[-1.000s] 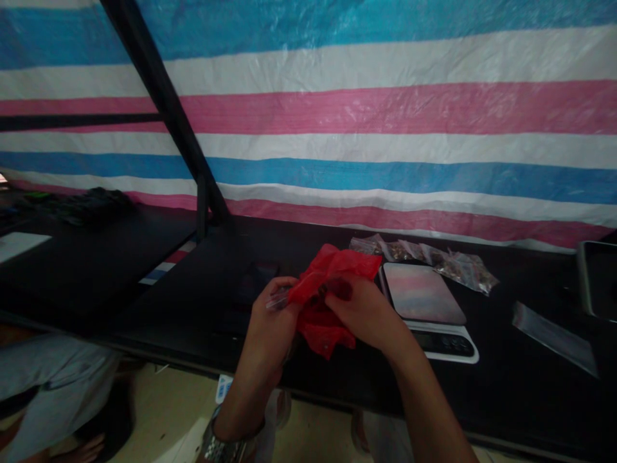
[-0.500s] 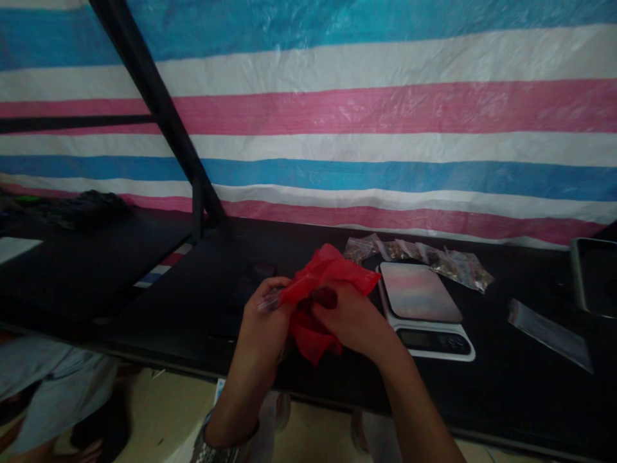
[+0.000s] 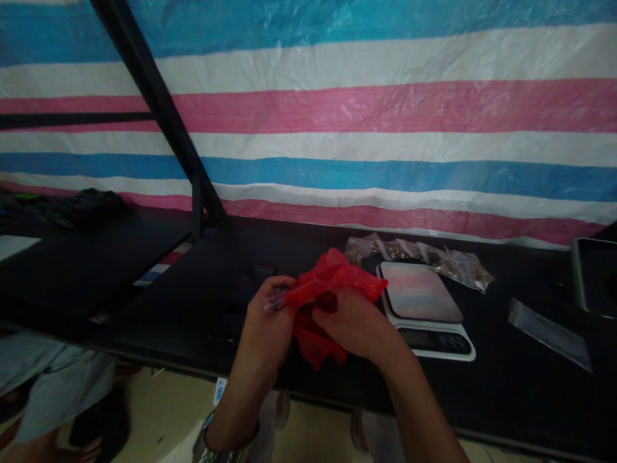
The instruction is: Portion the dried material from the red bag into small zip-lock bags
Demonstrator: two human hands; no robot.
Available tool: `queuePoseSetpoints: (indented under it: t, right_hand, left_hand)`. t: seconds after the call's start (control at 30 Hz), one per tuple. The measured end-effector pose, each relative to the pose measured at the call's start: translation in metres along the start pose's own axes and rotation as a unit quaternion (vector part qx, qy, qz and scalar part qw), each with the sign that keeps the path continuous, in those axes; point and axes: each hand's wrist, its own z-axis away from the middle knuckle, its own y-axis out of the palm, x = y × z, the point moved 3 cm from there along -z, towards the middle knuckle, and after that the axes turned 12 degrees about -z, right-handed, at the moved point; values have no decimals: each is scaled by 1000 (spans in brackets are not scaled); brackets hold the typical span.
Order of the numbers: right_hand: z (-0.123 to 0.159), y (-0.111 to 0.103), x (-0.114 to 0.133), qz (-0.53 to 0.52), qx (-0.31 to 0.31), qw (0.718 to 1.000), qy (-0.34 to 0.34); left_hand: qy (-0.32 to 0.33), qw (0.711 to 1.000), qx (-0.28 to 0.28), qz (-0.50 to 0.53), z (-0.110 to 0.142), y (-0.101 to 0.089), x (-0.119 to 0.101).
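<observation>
Both of my hands hold a crumpled red plastic bag above the front part of a black table. My left hand is closed on the bag's left side and also pinches a small clear packet that sticks out near its fingertips. My right hand is closed on the bag's right side, fingers curled into the red plastic. What is inside the bag is hidden.
A small digital scale sits just right of my hands. Several small clear packets lie behind it. A clear sleeve and a metal tray are at the right. Another person's legs show at lower left.
My hands and the red bag stay at nearly the same spot. The fingers have shifted slightly on the plastic, and the view has moved a little.
</observation>
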Motion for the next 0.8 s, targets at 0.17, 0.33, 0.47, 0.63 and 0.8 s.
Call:
queuePoseSetpoints:
  t: [0.17,0.33,0.47,0.63,0.8]
  right_hand:
    - [-1,1,1,-1,-16,1000,-13]
    - [-3,2,-1,18,-12,1000,3]
    - [-6,2,-1,13,-17,1000,0]
    - [-6,0,-2,-50,-4,999,-22]
    - [-4,-10,-5,-138,4,990,-36]
  left_hand:
    - [0,1000,7,1,0,1,0]
    - [3,1000,4,-8,-1,2,3]
    - [9,1000,7,-19,-4,2,6]
    - [12,1000,-6,-18,-6,2,6]
    - [-1,1000,2,-5,-7,5,6]
